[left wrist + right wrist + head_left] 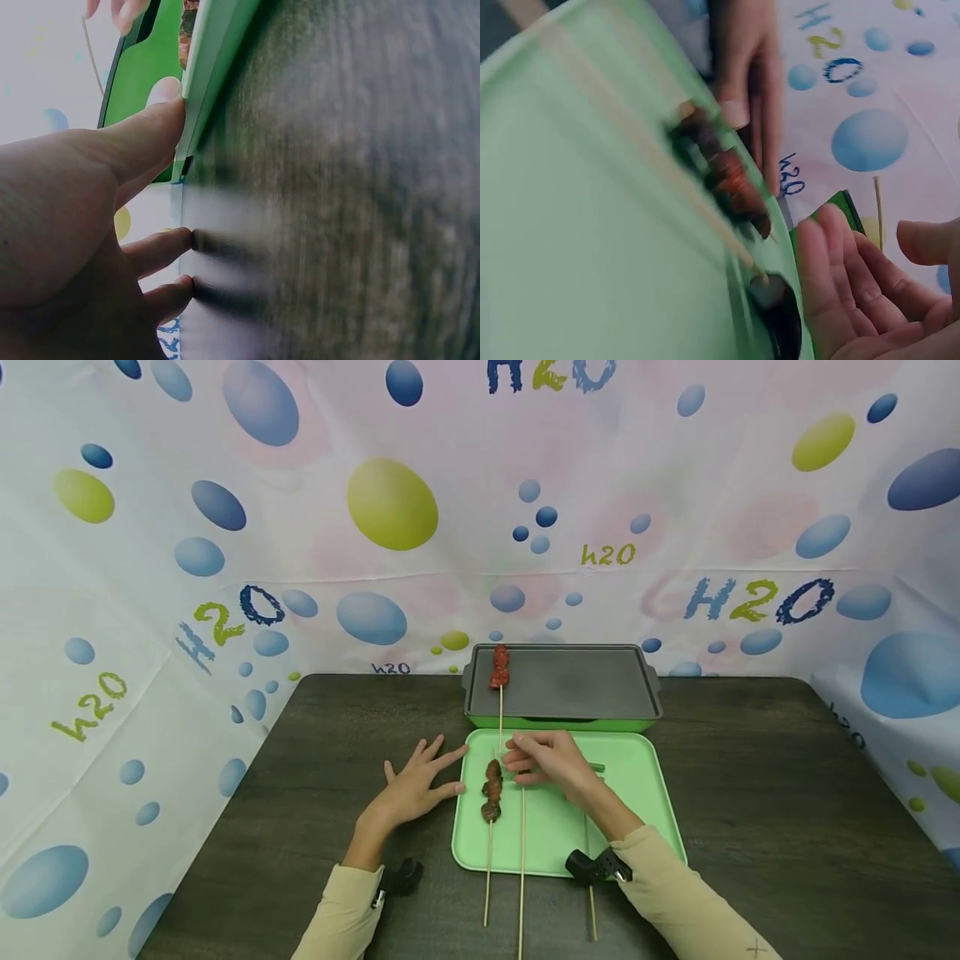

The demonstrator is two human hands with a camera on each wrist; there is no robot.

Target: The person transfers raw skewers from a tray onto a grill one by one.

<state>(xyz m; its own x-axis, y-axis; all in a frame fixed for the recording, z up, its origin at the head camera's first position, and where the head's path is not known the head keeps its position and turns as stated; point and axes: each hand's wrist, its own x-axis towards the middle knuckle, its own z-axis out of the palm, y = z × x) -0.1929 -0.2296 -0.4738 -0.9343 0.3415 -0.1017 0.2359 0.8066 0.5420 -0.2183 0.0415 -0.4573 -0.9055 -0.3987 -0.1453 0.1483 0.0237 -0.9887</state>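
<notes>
Nearest to you, three thin sticks lie with their ends over the front rim of the green tray [645, 793] and onto the dark tabletop [750, 793]. The left stick belongs to a skewer [491, 789] with dark meat on it, lying along the left side of the tray. The middle stick [522, 877] looks bare, and the third one [591, 910] passes under your right wrist.

Your left hand [408, 789] lies flat on the tabletop with the fingers spread and straight. The fingertips touch the left rim of the tray; the left wrist view shows the thumb [142, 135] pressing against this rim. It holds nothing.

Your right hand [551, 760] is over the tray, just beside the meat skewer. Its fingers are bent toward the upper end of the bare stick, but I cannot tell if they already pinch it or only touch it.

Farther away, the grill pan [570, 681] stands behind the tray, touching it. One skewer of red meat [499, 667] lies at the pan's left end, its stick pointing back to the tray.

I judge that you are picking the next skewer for the pan. The next move needs a sure pinch on one stick only, while your left hand steadies the tray.
</notes>
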